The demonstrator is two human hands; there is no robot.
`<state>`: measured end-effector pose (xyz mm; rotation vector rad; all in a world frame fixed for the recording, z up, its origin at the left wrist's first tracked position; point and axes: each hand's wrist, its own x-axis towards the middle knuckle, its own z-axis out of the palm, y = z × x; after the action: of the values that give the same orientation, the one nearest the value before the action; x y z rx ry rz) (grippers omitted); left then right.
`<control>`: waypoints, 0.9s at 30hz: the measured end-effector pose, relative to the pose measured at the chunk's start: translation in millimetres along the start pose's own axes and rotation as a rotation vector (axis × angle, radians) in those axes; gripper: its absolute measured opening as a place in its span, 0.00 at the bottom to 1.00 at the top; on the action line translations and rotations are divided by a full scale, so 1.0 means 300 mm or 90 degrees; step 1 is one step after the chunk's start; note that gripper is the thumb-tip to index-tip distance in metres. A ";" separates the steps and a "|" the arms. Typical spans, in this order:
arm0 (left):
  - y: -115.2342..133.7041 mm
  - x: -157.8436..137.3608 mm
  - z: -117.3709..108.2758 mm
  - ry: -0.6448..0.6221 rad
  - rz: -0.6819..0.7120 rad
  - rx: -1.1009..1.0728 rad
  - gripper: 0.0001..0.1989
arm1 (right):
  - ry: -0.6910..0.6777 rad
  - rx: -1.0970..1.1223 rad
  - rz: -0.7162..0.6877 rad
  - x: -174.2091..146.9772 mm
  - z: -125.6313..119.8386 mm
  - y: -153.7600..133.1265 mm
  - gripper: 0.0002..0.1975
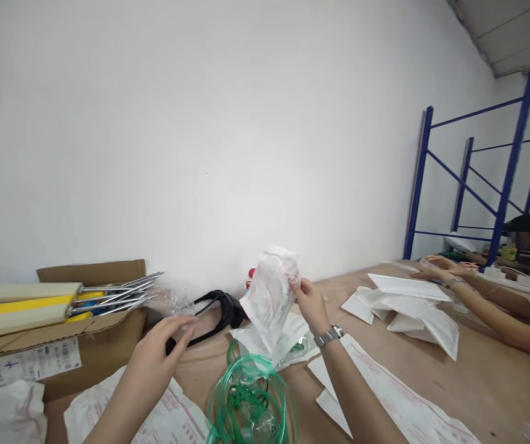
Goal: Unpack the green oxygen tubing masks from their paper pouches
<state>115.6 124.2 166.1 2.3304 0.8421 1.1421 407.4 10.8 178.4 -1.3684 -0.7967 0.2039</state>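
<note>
My right hand (pixel 311 302) pinches a white pouch with faint red print (pixel 272 296) by its right edge, holding it up in front of the wall. My left hand (pixel 170 342) is to the left, with thumb and fingers apart and nothing plainly held. Beside and partly behind it lies a black strap-like object (pixel 223 311); whether the fingers touch it cannot be made out. Below and between the hands is a coil of clear green tubing (pixel 251 401) with clear plastic parts. Another printed packet (pixel 295 339) lies under the raised pouch.
At left, a cardboard box (pixel 108 345) holds metal rods (pixel 121 296) with yellow and cream parts. White printed pouches (pixel 177 413) lie in front. Several white packets (pixel 403 302) are piled at right. Another person's forearms (pixel 482 311) reach in near a blue rack (pixel 508 172).
</note>
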 end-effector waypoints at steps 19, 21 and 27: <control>0.089 -0.022 0.107 0.024 -0.244 -0.500 0.28 | -0.337 -0.112 -0.096 -0.210 0.116 -0.207 0.18; 0.073 -0.015 0.092 0.063 -0.282 -0.527 0.28 | -0.318 -0.162 -0.151 -0.209 0.113 -0.208 0.19; 0.090 -0.007 0.100 0.160 -0.275 -0.629 0.29 | -0.313 -0.179 -0.193 -0.240 0.213 -0.152 0.22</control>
<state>148.0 100.2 163.5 1.1606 0.6003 1.2630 301.7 10.2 191.9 -1.4572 -1.4762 0.1965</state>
